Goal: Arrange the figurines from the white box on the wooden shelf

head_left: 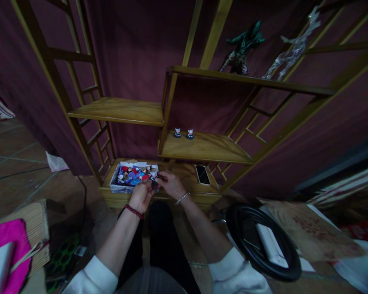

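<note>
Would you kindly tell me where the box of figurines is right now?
In the head view, the box of figurines sits left of centre, at the left end of the lowest shelf, close to the left hand.

A single view from the head, facing forward and down
It looks over the person's legs (163, 241), with the left hand (142, 194) and right hand (173, 185) near, and meets the wooden shelf unit (119, 109) beyond nearly front-on; the dim right edge I can't quite make out.
</note>
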Demonstrator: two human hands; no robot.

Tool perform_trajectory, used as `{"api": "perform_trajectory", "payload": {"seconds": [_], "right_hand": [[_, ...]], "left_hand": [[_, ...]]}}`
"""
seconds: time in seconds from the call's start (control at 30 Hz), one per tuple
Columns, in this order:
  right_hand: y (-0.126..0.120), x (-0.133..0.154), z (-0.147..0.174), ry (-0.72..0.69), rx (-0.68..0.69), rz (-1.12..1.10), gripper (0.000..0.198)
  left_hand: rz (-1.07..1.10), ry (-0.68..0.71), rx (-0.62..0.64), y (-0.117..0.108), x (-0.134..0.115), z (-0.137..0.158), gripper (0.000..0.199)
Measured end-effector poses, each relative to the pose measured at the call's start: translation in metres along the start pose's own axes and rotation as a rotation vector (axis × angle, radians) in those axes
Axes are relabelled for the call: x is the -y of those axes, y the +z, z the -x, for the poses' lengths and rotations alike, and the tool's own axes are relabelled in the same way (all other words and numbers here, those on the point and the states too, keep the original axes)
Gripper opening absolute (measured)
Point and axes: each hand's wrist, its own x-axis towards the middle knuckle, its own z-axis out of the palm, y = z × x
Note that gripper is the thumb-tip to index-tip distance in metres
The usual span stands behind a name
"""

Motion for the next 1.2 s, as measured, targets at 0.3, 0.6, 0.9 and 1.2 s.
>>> {"api": "perform_trajectory", "payload": {"seconds": [0.3, 0.6, 0.9, 1.2], "right_hand": [[-0.027, 0.001, 0.015, 0.023, -0.036, 0.097, 0.016], [-0.055, -0.004, 0.029, 0.002, -0.063, 0.128, 0.014], [-0.08, -0.017, 0.033, -0.018, -0.019, 0.034, 0.028], [-0.103, -0.018, 0.036, -0.018, -0.083, -0.016, 0.024]], "left_hand": [[-0.052, -0.077, 0.028, 0.017, 0.011, 0.002, 0.018], [-0.038, -0.146, 0.053, 0.039, 0.026, 0.002, 0.019], [-0.075, -0.164, 0.114, 0.068, 0.03, 0.008, 0.022], [-0.09, -0.162, 0.158, 0.092, 0.032, 0.011, 0.018]]}}
